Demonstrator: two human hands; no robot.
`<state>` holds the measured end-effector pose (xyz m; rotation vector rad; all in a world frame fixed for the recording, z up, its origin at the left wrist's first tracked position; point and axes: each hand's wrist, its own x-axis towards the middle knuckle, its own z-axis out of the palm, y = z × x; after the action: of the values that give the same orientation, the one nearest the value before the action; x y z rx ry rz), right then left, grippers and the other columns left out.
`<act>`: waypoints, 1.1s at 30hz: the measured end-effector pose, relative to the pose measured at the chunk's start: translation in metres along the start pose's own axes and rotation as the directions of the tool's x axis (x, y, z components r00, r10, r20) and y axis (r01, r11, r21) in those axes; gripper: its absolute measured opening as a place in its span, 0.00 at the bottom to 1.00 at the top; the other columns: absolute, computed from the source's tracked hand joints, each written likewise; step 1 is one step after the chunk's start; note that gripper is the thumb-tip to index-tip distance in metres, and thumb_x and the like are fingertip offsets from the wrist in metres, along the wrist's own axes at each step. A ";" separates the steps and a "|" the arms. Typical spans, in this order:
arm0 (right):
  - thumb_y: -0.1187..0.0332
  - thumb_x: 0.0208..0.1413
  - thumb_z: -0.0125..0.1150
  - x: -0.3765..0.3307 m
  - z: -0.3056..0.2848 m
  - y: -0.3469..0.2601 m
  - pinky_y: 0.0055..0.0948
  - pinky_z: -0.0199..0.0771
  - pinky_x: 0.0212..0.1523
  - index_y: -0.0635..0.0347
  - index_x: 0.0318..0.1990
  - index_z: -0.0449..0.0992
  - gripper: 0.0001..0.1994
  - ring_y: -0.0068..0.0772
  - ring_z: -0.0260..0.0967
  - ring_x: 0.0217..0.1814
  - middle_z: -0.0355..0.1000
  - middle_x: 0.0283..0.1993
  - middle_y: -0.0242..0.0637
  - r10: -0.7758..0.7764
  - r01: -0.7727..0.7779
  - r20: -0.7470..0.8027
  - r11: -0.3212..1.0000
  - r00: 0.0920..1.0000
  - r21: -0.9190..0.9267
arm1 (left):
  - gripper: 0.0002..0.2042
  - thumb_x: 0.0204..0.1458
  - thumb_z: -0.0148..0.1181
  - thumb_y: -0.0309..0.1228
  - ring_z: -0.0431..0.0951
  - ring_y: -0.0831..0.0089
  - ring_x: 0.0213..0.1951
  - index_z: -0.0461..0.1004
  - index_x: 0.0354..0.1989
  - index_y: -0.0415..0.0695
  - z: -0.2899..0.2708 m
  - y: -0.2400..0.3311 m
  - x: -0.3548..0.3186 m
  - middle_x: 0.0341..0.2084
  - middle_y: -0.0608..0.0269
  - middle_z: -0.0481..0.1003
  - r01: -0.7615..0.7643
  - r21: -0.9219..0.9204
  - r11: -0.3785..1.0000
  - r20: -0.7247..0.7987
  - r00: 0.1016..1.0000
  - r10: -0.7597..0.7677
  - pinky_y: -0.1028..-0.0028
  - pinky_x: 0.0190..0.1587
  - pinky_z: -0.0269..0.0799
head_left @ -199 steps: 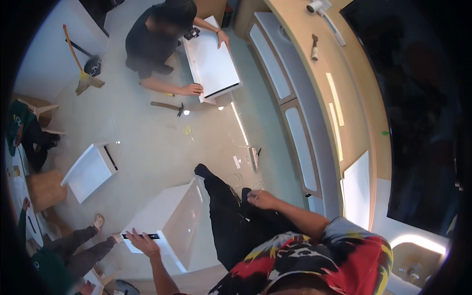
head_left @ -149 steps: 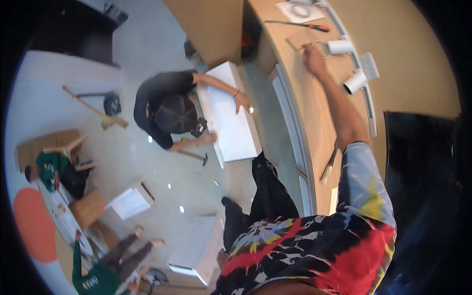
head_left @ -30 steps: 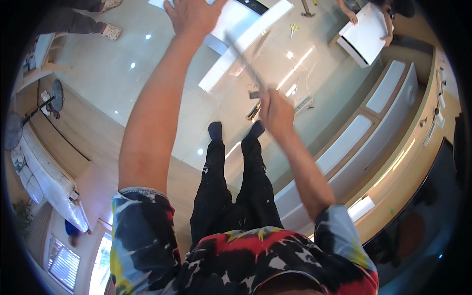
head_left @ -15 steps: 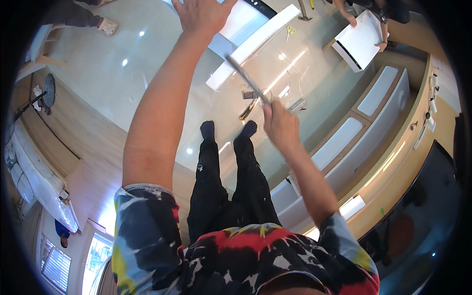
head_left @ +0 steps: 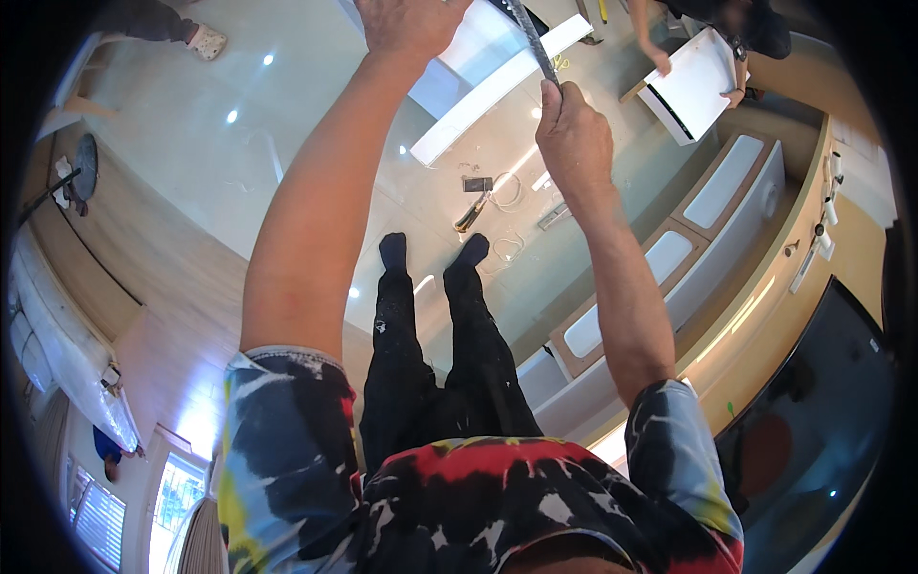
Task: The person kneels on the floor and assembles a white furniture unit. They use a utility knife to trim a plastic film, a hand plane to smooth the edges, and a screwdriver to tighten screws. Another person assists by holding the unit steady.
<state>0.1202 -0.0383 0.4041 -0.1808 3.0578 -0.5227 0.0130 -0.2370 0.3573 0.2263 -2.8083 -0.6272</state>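
A: What did the right hand (head_left: 574, 129) hold?

B: A long, thin, grey metal strip (head_left: 532, 43). The fingers were closed round its lower end, and the strip ran up and to the left from the fist towards the top edge of the head view.

A: And the left hand (head_left: 411, 24)?

B: It was raised at the top of the frame, knuckles towards the camera, fingers curled. Its fingertips were cut off by the picture's rim, so whether it gripped anything could not be told. It lay just left of the strip's upper end.

A: What lay beyond the hands?

B: A long white panel (head_left: 497, 81) rested on the glossy floor (head_left: 287, 124), directly behind the strip. Nearer the person's socked feet (head_left: 430, 253) lay a small dark tool with a coiled cable (head_left: 483, 191).

A: Was anyone else in view?

B: Yes. At upper right, another person's hands (head_left: 655, 57) rested on a white board with a dark edge (head_left: 693, 81). A low cabinet with white-fronted drawers (head_left: 669, 258) ran along the right side.
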 end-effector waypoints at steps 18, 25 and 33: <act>0.61 0.66 0.53 -0.097 -0.012 -0.018 0.54 0.70 0.23 0.62 0.33 0.70 0.14 0.63 0.71 0.22 0.70 0.20 0.57 -0.032 0.044 0.226 0.998 0.974 -0.047 | 0.31 0.59 0.51 0.56 0.51 0.46 0.71 0.66 0.66 0.50 -0.005 -0.010 -0.004 0.66 0.45 0.60 0.047 -0.055 0.997 0.013 0.999 -0.046 0.45 0.71 0.37; 0.55 0.68 0.48 -0.090 -0.016 -0.024 0.53 0.73 0.24 0.65 0.33 0.72 0.20 0.63 0.72 0.22 0.71 0.20 0.59 0.015 -0.020 0.216 1.000 0.976 0.020 | 0.31 0.60 0.50 0.55 0.50 0.46 0.71 0.65 0.66 0.49 -0.001 -0.005 0.000 0.67 0.45 0.59 0.049 -0.089 0.995 0.061 0.997 -0.043 0.45 0.72 0.37; 0.57 0.68 0.47 -0.018 -0.015 -0.028 0.51 0.74 0.26 0.65 0.31 0.72 0.20 0.61 0.74 0.25 0.71 0.20 0.58 0.054 -0.044 0.130 0.996 0.990 -0.076 | 0.29 0.60 0.50 0.53 0.50 0.47 0.71 0.66 0.65 0.49 0.006 -0.003 0.000 0.67 0.45 0.59 0.027 -0.126 0.992 0.002 1.000 -0.027 0.46 0.72 0.37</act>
<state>0.1398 -0.0573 0.4278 -0.1361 2.9458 -0.3799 0.0113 -0.2371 0.3506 0.2395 -2.7571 -0.8079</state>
